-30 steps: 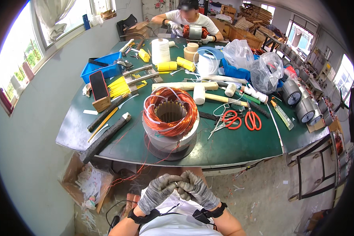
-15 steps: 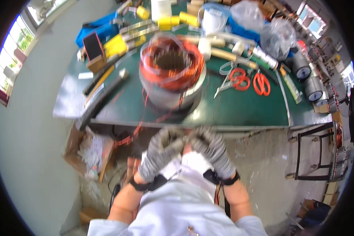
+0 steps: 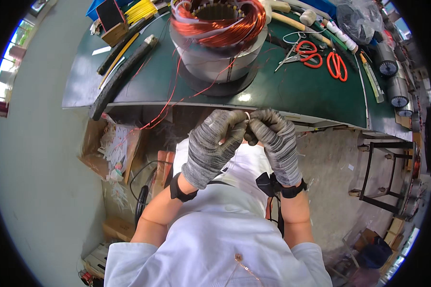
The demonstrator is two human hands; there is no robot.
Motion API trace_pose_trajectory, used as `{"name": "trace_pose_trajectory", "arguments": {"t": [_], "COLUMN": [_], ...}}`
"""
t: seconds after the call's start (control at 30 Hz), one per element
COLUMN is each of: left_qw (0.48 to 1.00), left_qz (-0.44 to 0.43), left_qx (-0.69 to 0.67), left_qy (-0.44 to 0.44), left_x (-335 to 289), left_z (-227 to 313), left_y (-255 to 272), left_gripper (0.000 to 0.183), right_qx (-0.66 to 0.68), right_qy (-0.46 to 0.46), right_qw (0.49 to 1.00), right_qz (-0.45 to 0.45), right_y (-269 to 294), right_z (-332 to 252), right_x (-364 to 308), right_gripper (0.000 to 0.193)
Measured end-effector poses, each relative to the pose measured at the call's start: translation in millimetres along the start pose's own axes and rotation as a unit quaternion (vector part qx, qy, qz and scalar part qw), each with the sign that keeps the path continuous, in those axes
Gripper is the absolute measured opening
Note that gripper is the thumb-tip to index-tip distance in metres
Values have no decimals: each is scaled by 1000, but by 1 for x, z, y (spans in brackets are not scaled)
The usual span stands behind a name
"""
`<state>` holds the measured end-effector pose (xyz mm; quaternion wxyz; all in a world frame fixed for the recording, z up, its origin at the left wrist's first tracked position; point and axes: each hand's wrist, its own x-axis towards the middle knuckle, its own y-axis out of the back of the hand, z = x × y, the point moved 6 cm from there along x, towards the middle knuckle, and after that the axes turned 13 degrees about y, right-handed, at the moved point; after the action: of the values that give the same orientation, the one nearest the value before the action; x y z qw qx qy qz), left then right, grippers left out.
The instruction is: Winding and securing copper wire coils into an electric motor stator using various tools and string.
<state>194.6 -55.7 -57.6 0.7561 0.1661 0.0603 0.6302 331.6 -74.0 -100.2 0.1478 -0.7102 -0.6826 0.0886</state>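
Both hands wear grey knit gloves and meet in front of the near table edge, above my lap. My left hand [image 3: 213, 146] pinches a thin white cord [image 3: 247, 116], bent into a small loop between the fingertips. From the other side, my right hand [image 3: 277, 141] is closed on the same cord, its fingertips almost touching the left ones. Beyond them on the table stands a motor stator [image 3: 203, 60], a grey metal cylinder topped by a ring of copper windings [image 3: 225, 36]. Thin red wires [image 3: 177, 81] trail from it over the table edge.
Red-handled scissors [image 3: 307, 53] and a second red-handled pair [image 3: 336, 66] lie right of the stator on the green table [image 3: 292, 93]. At left rest a black tube [image 3: 124, 76] and a phone on a wooden stand [image 3: 114, 34]. A scrap box [image 3: 93, 148] stands below; a black metal frame [image 3: 385, 177] stands right.
The view has tilted downward, so the stator and tools sit higher in the picture. My hands remain together, and the white loop between the fingertips now shows clearly.
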Motion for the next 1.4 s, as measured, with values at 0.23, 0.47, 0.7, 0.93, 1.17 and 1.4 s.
{"name": "trace_pose_trajectory", "arguments": {"t": [0.23,0.47,0.7,0.93,1.17,1.4], "left_qw": [996,976,978,939,939,906], "left_qz": [30,-154,46,-47,-62,-71], "left_qx": [51,-106,-26,-155,-160,-228], "left_qy": [-71,114,203,302,297,349], "left_x": [-5,0,2,-3,-6,-1], "left_z": [-5,-38,-92,-134,-125,-110], "left_y": [-4,-15,84,62,33,25], "left_gripper": [15,10,10,7,5,6], "right_qx": [-243,-411,-530,-687,-880,-762], "right_qy": [130,171,301,-51,-78,-137], "right_qw": [961,894,793,696,450,627], "right_qz": [-27,-50,-7,203,-133,82], "right_y": [2,16,97,321,280,374], "right_z": [-8,-13,-122,-112,-87,-68], "right_x": [-2,-2,75,299,358,363], "right_gripper": [18,41,26,35,55,44]}}
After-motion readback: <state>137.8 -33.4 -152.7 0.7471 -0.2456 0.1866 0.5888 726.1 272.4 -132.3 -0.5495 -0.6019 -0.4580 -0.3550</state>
